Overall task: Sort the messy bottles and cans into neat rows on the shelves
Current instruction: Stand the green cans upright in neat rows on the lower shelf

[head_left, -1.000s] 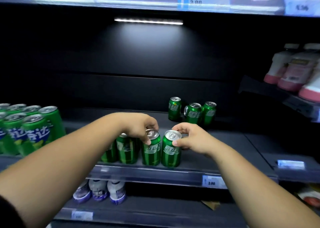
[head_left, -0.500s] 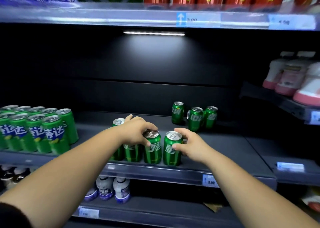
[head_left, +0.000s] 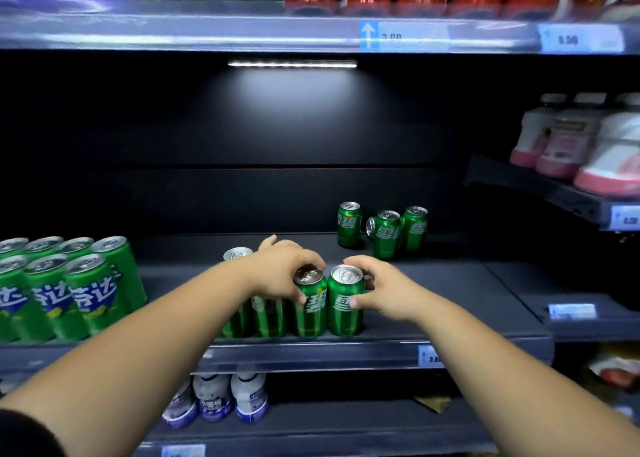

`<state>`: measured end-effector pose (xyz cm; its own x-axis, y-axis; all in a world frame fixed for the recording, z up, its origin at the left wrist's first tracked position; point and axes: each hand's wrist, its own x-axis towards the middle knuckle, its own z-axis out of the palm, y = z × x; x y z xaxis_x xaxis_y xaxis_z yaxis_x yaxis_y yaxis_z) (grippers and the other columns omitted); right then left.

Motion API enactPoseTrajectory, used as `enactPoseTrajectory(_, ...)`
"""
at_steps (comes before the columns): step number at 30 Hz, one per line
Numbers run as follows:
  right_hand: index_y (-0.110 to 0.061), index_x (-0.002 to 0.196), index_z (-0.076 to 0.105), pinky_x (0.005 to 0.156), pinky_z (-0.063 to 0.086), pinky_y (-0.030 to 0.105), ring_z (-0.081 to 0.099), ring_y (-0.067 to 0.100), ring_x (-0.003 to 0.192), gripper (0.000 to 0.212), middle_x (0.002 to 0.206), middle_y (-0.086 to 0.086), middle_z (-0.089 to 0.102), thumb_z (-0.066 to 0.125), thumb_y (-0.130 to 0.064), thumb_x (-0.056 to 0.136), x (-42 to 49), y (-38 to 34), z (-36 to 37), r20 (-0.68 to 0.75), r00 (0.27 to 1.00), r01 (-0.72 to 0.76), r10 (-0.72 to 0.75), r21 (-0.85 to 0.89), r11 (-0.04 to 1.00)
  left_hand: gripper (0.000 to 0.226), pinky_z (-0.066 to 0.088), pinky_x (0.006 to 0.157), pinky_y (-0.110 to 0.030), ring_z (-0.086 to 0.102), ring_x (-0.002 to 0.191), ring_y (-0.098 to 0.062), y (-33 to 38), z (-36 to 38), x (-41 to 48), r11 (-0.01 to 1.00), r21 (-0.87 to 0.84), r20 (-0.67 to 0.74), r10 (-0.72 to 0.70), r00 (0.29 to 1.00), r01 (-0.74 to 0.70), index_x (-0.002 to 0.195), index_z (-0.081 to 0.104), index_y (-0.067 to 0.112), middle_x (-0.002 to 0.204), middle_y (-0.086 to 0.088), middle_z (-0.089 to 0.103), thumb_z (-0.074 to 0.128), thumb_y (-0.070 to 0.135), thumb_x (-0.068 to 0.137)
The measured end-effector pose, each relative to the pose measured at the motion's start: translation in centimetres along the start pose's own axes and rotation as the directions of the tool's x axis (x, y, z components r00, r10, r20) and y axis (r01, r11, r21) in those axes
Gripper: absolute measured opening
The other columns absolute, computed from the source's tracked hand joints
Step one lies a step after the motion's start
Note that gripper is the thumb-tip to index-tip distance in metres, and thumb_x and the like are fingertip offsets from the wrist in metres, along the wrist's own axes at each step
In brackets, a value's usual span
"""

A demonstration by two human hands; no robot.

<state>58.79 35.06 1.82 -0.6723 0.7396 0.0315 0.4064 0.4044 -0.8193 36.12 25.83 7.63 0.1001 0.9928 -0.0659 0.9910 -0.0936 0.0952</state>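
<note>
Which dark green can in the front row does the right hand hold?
The rightmost can, at the row's end: the right hand wraps its side, while the left hand grips its neighbour by the top.

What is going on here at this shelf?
A person is lining up green cans at the front of the shelf. The right hand holds the end can of the row; the left hand grips the next can from above. Three loose cans stand farther back, one leaning.
</note>
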Motion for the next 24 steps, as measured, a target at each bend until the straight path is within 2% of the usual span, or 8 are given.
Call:
enactPoseTrajectory(4,-0.034,0.133,0.052,0.106,0.047,0.029,0.058,0.009,0.122,0.077,0.131,-0.011,0.061,0.088,-0.01,0.07,-0.1,0.0,0.2,-0.028,1.0,-0.008,0.01,0.042,0.999,0.068,0.001,0.119,-0.056,0.034,0.134,-0.017,0.0,0.2,0.3,0.998,0.031,-0.038,0.063,0.997,-0.062,0.13,0.049,0.044,0.121,0.012,0.054,0.08,0.053,0.069)
enactPoseTrajectory(8,-0.042,0.121,0.059,0.105,0.05,0.04,0.062,0.012,0.117,0.071,0.124,-0.01,0.067,0.088,-0.023,0.058,-0.3,0.4,0.6,-0.063,0.998,0.001,0.003,0.06,0.998,0.062,-0.002,0.12,-0.055,0.043,0.125,-0.015,-0.5,0.0,0.5,0.996,-0.005,-0.036,0.085,0.996,-0.085,0.126,0.053,0.042,0.111,0.011,0.058,0.08,0.052,0.07)
enactPoseTrajectory(12,-0.04,0.119,0.06,0.105,0.05,0.043,0.063,0.015,0.119,0.067,0.125,-0.006,0.067,0.086,-0.015,0.063,-0.6,0.4,1.0,-0.078,0.997,0.01,-0.002,0.104,0.994,0.062,0.001,0.119,-0.053,0.047,0.12,-0.014,-0.7,0.1,0.7,0.993,-0.003,-0.033,0.12,0.992,-0.12,0.125,0.052,0.04,0.105,0.014,0.055,0.08,0.051,0.071)
enactPoseTrajectory(14,-0.037,0.123,0.059,0.105,0.05,0.04,0.063,0.016,0.119,0.067,0.126,-0.005,0.066,0.085,-0.011,0.067,-0.8,0.3,1.0,-0.069,0.998,-0.003,0.011,0.114,0.993,0.065,0.014,0.118,-0.05,0.05,0.118,-0.014,-0.9,0.0,0.9,0.989,-0.003,-0.035,0.145,0.989,-0.146,0.126,0.052,0.039,0.108,0.015,0.058,0.081,0.052,0.07)
enactPoseTrajectory(16,-0.029,0.129,0.058,0.104,0.051,0.035,0.063,0.016,0.118,0.067,0.125,-0.004,0.067,0.086,-0.012,0.07,-0.9,0.0,0.9,-0.063,0.998,-0.02,0.029,0.135,0.991,0.072,0.034,0.109,-0.041,0.053,0.117,-0.014,-1.3,-0.2,1.3,0.981,-0.031,-0.018,0.189,0.982,-0.19,0.13,0.051,0.037,0.12,0.013,0.06,0.082,0.052,0.067)
enactPoseTrajectory(17,-0.026,0.129,0.058,0.103,0.051,0.032,0.064,0.015,0.117,0.063,0.125,-0.004,0.067,0.086,-0.011,0.074,-1.0,-0.3,0.7,-0.071,0.997,-0.024,0.036,0.159,0.987,0.075,0.038,0.105,-0.037,0.052,0.118,-0.014,-1.4,-0.3,1.4,0.975,-0.053,-0.008,0.217,0.976,-0.217,0.133,0.051,0.035,0.125,0.01,0.059,0.083,0.052,0.067)
enactPoseTrajectory(22,-0.028,0.13,0.058,0.092,0.052,0.028,0.06,0.005,0.115,0.048,0.131,-0.004,0.061,0.076,-0.021,0.086,-1.0,-1.5,-0.1,-0.193,0.98,-0.008,0.049,0.206,0.979,0.069,0.038,0.101,-0.023,0.05,0.12,-0.009,-2.1,-1.2,2.0,0.94,-0.2,-0.072,0.265,0.961,-0.275,0.138,0.052,0.026,0.134,0.004,0.055,0.078,0.047,0.079)
enactPoseTrajectory(24,-0.029,0.128,0.058,0.082,0.049,0.02,0.06,0.002,0.112,0.046,0.13,-0.004,0.061,0.076,-0.021,0.087,-1.0,-1.5,-0.4,-0.23,0.972,-0.003,0.052,0.205,0.979,0.064,0.039,0.1,-0.022,0.053,0.119,-0.008,-2.4,-1.5,2.5,0.94,-0.206,-0.093,0.259,0.961,-0.273,0.136,0.054,0.027,0.133,0.003,0.057,0.077,0.047,0.081)
